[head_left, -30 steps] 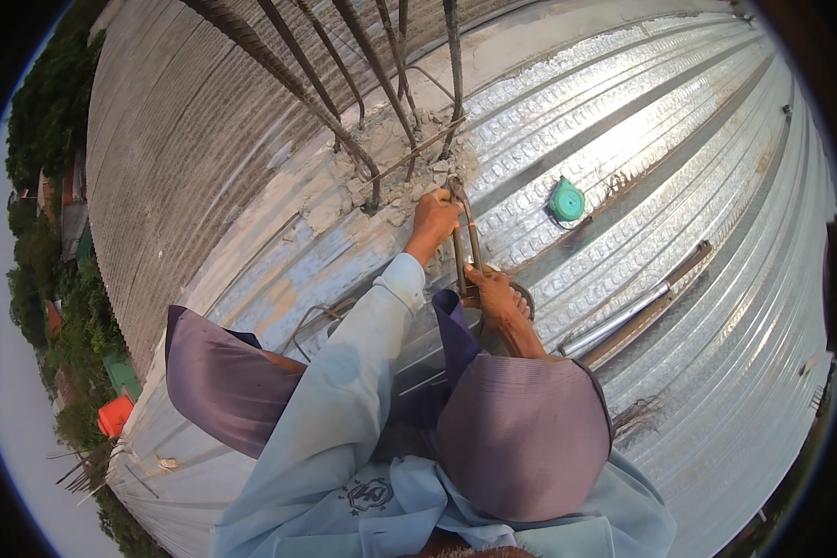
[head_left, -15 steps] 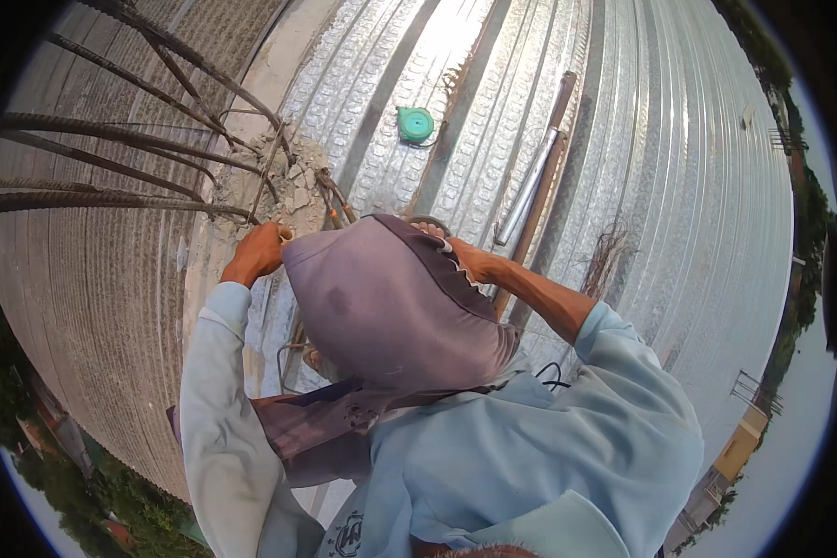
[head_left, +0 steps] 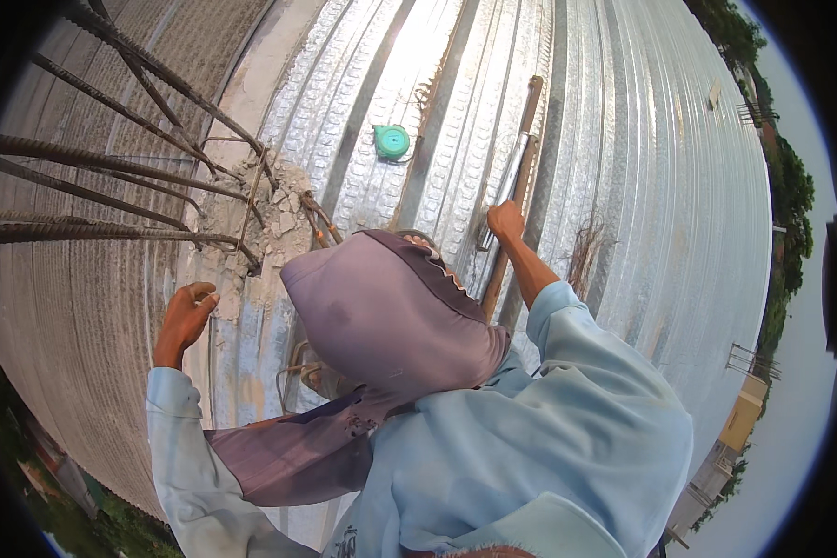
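In the head view, the slim, shiny silver metal tube [head_left: 511, 175] pointed up the picture, its long axis leaning right, roughly along the ribs of the corrugated silver metal decking [head_left: 642, 232]. It looked straight and glossy, lying beside a long rusty-brown bar [head_left: 498, 279]. Its lower part lay under the right hand [head_left: 505, 220] — fingers curled, their closure around it unclear. The left hand [head_left: 188, 316] — grip loosely spread — was well apart.
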Motion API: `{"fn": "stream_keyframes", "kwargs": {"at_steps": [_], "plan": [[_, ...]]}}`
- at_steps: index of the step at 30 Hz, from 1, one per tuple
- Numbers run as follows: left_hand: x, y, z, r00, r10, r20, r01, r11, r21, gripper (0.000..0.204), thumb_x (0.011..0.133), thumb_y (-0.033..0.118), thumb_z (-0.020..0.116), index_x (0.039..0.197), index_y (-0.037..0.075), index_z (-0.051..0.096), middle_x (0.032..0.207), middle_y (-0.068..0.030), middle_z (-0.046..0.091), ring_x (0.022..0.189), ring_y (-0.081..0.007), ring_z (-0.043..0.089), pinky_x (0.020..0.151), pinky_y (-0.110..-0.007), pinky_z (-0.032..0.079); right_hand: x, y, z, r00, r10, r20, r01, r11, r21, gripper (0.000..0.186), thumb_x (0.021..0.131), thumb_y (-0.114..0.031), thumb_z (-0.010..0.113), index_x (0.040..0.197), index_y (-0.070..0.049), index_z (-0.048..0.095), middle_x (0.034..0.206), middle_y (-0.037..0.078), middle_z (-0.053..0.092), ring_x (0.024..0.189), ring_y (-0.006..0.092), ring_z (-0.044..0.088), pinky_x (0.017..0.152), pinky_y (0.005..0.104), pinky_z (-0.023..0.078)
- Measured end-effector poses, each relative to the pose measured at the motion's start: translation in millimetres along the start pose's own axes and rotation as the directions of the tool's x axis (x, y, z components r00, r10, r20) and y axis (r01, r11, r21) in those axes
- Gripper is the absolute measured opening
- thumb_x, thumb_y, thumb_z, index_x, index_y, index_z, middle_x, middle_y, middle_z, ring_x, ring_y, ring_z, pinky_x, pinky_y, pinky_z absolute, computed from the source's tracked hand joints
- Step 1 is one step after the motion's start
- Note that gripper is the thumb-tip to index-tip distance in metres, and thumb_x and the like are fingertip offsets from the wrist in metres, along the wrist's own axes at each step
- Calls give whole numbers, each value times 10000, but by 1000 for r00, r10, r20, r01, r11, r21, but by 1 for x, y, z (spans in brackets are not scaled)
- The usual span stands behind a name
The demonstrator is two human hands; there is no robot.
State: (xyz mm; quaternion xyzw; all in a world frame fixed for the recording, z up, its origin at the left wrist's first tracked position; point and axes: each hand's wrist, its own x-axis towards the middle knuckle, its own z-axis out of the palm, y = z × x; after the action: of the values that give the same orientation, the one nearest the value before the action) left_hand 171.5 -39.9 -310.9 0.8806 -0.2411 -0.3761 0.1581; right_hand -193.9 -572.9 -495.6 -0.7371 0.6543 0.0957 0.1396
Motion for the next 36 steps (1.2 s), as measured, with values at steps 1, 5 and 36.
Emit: {"fn": "stream_keyframes", "kwargs": {"at_steps": [1, 5, 36], "plan": [[-5, -5, 2, 1000, 8, -12, -7, 1000, 24, 432, 912, 256, 650, 1213, -53, 673, 1125, -246, 720, 1069, -354, 701, 930, -425, 531, 2, -5, 2, 999, -40, 36, 42, 998, -46, 313, 862, -207, 624, 982, 57, 742, 1075, 307, 708, 1026, 449, 703, 879, 504, 572], [-16, 2, -1, 999, -28, 42, 24, 995, 101, 387, 912, 305, 668, 1173, 21, 698, 1086, -230, 726, 1021, -388, 690, 892, -463, 524, 18, 4, 30, 994, -76, 80, 70, 994, 79, 368, 725, -212, 693, 895, 113, 717, 960, 299, 724, 968, 446, 710, 844, 469, 556], [-38, 64, -24, 957, 286, 52, -288, 957, 36, 289, 879, 276, 646, 976, 20, 740, 908, -201, 731, 873, -387, 695, 770, -471, 514, -153, 34, -104, 584, -786, -202, 700, 362, 616, 293, 904, -262, 702, 809, 2, 615, 694, 16, 572, 653, 107, 509, 564, 315, 399]]}}
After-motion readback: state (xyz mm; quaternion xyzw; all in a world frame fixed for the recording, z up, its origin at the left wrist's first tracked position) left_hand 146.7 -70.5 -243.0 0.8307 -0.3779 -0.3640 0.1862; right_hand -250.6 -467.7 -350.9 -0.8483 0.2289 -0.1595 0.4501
